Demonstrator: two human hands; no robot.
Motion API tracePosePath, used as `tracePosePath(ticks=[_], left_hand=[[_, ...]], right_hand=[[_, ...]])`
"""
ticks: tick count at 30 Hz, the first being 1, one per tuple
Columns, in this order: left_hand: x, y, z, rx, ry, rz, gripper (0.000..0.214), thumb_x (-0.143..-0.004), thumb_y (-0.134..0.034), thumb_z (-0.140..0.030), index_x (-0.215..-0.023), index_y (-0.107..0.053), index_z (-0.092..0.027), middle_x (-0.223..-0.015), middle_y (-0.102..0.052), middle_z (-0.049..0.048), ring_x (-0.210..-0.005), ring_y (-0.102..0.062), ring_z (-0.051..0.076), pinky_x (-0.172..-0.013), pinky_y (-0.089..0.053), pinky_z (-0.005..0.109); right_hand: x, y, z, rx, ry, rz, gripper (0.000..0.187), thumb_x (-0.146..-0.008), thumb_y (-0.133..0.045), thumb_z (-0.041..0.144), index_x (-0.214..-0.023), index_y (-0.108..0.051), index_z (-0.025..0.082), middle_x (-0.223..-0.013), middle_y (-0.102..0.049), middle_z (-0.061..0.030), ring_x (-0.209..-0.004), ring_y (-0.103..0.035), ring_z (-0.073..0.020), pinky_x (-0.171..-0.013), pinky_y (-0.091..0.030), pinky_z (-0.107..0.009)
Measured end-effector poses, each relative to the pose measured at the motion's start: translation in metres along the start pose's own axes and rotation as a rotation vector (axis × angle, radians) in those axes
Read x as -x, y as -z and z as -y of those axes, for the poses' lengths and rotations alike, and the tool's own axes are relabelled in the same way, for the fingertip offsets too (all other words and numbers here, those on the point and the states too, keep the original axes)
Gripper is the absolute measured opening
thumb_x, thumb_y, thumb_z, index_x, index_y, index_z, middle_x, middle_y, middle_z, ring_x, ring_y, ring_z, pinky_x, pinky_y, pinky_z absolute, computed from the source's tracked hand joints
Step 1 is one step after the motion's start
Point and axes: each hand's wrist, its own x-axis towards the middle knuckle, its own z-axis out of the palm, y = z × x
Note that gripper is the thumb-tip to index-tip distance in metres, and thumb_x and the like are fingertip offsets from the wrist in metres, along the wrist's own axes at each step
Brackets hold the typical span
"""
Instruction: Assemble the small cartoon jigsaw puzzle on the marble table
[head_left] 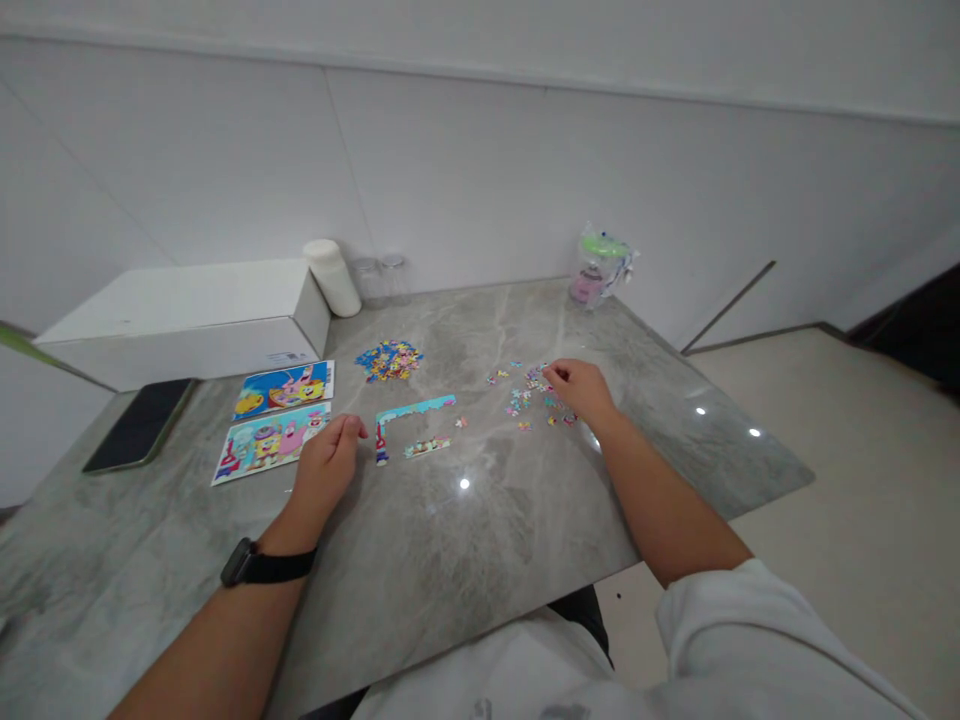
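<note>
Sits at a grey marbled tabletop (450, 540) with a cartoon jigsaw barely begun. Rests the left hand (326, 465), black watch (247, 565) at the wrist, on the stone just left of the joined strip (412, 412), fingers curled in against the thumb, nothing visible inside. Reaches the right hand (581, 390) out to the right, into the scattered pieces (525, 400), fingertips bunched down and touching them; cannot tell whether a piece is pinched between them. Done so far, judging by the layout: only a turquoise top edge with a short left side turning down from its corner, plus a small joined bit (427, 446) lying just below, apart from the strip. Left to do: nearly everything, with no right side, no bottom edge and no middle filled. Unplaced stock in a heap (388, 360) farther back, left of centre, and in the thin scatter by the right hand. Has two printed cartoon cards (271, 440) laid together to the left of the left hand, one farther, one nearer. Around those, a dark phone (142, 422) near the left edge, a long white box (187, 315), a white cylinder (332, 277) and two clear jars (382, 280) against the far wall, and a green-lidded container (600, 268) at the far right corner.
</note>
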Motion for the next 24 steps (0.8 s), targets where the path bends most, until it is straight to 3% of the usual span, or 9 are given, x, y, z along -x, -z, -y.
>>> tracePosePath(ticks=[5,10,15,18,21,24], left_hand=[[-0.002,-0.003,0.005,0.009,-0.002,0.001,0.042,-0.104,-0.035,-0.048,-0.087,-0.065,-0.024,-0.082,-0.067,0.0014,-0.082,-0.063,0.022,-0.077,-0.046,0.033],[-0.001,-0.006,0.005,-0.003,-0.035,-0.005,0.037,-0.103,-0.042,-0.047,-0.104,-0.071,-0.023,-0.093,-0.072,0.0022,-0.09,-0.067,0.022,-0.081,-0.048,0.032],[0.006,-0.004,-0.012,-0.011,-0.075,-0.043,0.034,-0.102,-0.049,-0.046,-0.114,-0.068,-0.021,-0.087,-0.07,0.0012,-0.077,-0.065,0.019,-0.072,-0.049,0.03],[0.008,-0.008,-0.033,-0.083,-0.233,0.034,0.031,-0.1,-0.053,-0.044,-0.112,-0.069,-0.021,-0.087,-0.071,0.003,-0.081,-0.065,0.021,-0.077,-0.051,0.033],[0.007,-0.017,-0.056,-0.175,-0.468,0.154,0.03,-0.101,-0.054,-0.039,-0.119,-0.069,-0.02,-0.103,-0.075,0.0083,-0.102,-0.067,0.027,-0.097,-0.051,0.043],[0.004,-0.031,-0.076,-0.318,-0.558,0.278,0.031,-0.1,-0.058,-0.033,-0.126,-0.068,-0.019,-0.123,-0.074,0.0115,-0.113,-0.066,0.032,-0.101,-0.05,0.049]], right_hand=[[-0.003,0.0,-0.015,0.017,0.025,-0.001,0.025,-0.097,-0.057,0.031,-0.105,-0.08,0.021,-0.096,-0.079,-0.0059,-0.085,-0.068,-0.0194,-0.08,-0.048,-0.029],[-0.004,0.0,-0.026,0.053,0.058,0.088,0.027,-0.095,-0.06,0.02,-0.115,-0.078,0.021,-0.109,-0.079,-0.0077,-0.097,-0.069,-0.0201,-0.093,-0.05,-0.032],[-0.002,0.002,-0.028,0.082,0.076,0.111,0.031,-0.097,-0.058,0.013,-0.119,-0.078,0.02,-0.114,-0.079,-0.0089,-0.102,-0.07,-0.021,-0.097,-0.05,-0.033],[-0.002,0.005,-0.03,0.082,0.068,0.116,0.029,-0.097,-0.06,0.014,-0.118,-0.078,0.02,-0.113,-0.079,-0.0088,-0.101,-0.07,-0.0217,-0.096,-0.051,-0.033],[-0.002,0.007,-0.031,0.078,0.066,0.13,0.028,-0.096,-0.062,0.015,-0.117,-0.079,0.02,-0.113,-0.079,-0.0089,-0.099,-0.07,-0.0217,-0.097,-0.051,-0.034],[-0.001,0.008,-0.031,0.075,0.069,0.136,0.027,-0.096,-0.063,0.016,-0.116,-0.079,0.021,-0.113,-0.078,-0.0089,-0.099,-0.07,-0.0213,-0.097,-0.051,-0.034]])
